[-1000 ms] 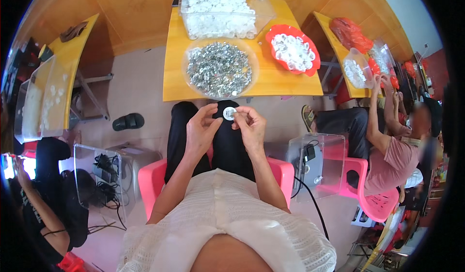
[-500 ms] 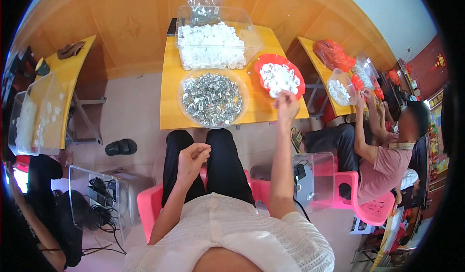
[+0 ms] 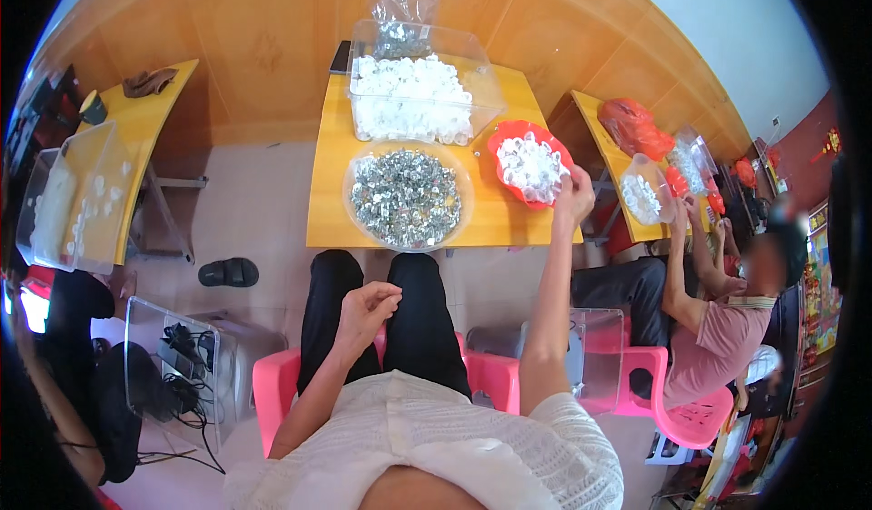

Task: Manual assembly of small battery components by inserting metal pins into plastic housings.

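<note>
Red plastic catches my eye first: the red basket [image 3: 530,163] of small clear-white caps sits at the right edge of the yellow table [image 3: 327,201] in front of me, and my right hand [image 3: 573,198] is raised to its near rim, fingers curled together at the basket's edge; I cannot tell whether they pinch a cap. My left hand [image 3: 365,310] hangs over my lap above my black trousers, palm turned up toward me, fingers loosely bent and a little apart, with nothing I can make out in it. On the table to the left of the red basket lies a round clear bowl [image 3: 406,198] heaped with small silver metal pieces, and behind both stands a clear plastic tub [image 3: 420,92] filled with white caps, with a crumpled clear bag [image 3: 405,3] behind it against the wooden wall. I sit on a pink plastic chair [image 3: 272,392]. To my right another person in a pink shirt [image 3: 718,342] sits on a pink chair at a second yellow table, both hands up near a clear bowl of white pieces [image 3: 643,198]. To my left a black sandal [image 3: 228,273] lies on the floor, and further left a clear bin [image 3: 68,197] rests on a third yellow table.
</note>
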Motion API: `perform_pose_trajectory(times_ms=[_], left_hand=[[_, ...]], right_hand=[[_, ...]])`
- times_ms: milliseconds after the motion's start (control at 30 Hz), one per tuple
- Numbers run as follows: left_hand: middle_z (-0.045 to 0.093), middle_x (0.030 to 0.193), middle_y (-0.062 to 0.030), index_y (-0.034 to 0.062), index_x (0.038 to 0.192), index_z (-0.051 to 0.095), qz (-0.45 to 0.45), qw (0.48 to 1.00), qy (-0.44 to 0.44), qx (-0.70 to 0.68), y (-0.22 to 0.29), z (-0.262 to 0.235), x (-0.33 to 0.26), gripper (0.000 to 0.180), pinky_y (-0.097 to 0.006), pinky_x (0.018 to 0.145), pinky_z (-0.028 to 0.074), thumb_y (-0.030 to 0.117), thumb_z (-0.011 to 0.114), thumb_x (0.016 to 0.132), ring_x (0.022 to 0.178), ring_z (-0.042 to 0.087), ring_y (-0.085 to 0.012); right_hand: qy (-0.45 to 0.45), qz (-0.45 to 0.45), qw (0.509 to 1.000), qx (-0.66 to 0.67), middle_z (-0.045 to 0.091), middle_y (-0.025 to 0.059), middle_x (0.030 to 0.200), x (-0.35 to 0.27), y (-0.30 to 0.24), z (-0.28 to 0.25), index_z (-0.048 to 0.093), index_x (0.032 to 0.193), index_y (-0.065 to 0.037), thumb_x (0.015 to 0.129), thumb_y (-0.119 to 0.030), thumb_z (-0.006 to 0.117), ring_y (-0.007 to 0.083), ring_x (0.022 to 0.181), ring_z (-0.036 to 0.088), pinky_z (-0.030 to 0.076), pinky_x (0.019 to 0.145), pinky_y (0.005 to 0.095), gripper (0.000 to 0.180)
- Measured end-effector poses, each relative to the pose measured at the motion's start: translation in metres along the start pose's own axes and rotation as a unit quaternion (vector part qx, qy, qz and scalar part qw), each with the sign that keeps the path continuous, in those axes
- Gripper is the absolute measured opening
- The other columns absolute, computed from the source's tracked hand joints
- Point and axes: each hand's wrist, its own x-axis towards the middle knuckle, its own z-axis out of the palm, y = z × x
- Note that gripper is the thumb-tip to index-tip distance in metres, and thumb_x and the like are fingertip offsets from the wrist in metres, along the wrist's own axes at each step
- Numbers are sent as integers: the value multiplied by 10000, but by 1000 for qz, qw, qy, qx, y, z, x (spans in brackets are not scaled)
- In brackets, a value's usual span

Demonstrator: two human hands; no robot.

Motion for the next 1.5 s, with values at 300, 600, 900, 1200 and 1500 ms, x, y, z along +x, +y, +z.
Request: perform_pose_trajectory(times_ms=[300,600,900,1200,1500], left_hand=[[629,789,-30,-1,929,628,-16,999,-31,-3,-6,14,-11,127,-200,605,469,46,591,816,701,569,-65],[633,778,-31,4,931,633,-27,999,-23,13,-26,9,-43,132,-202,603,471,36,582,813,692,567,-63],[632,768,-37,7,929,634,-5,1000,23,-12,-25,-1,-59,128,-211,596,473,46,586,816,683,571,-76],[643,835,-31,14,957,627,8,999,-10,39,-40,1,-79,143,-203,608,478,86,575,846,700,582,-67],[617,800,2,20,965,620,87,987,130,37,14,-9,-76,136,-164,551,424,81,574,852,680,555,-41]], right_hand=[[-23,87,992,93,546,10,729,-158,-30,-42,582,974,4,850,-58,550,46,542,479,378,456,189,142],[-219,122,967,-49,553,42,611,-269,15,-61,626,893,-7,821,-81,574,109,542,528,444,515,270,116],[-520,20,792,-321,636,165,802,-254,33,-79,624,951,-55,760,-196,626,309,782,623,479,707,390,237],[-623,26,733,-272,586,206,969,-230,-19,-81,583,1058,-39,772,-216,631,329,918,579,454,801,406,340],[-676,-69,629,-378,582,197,1052,-240,8,-73,564,1085,-46,770,-252,636,341,996,548,435,873,389,383]])
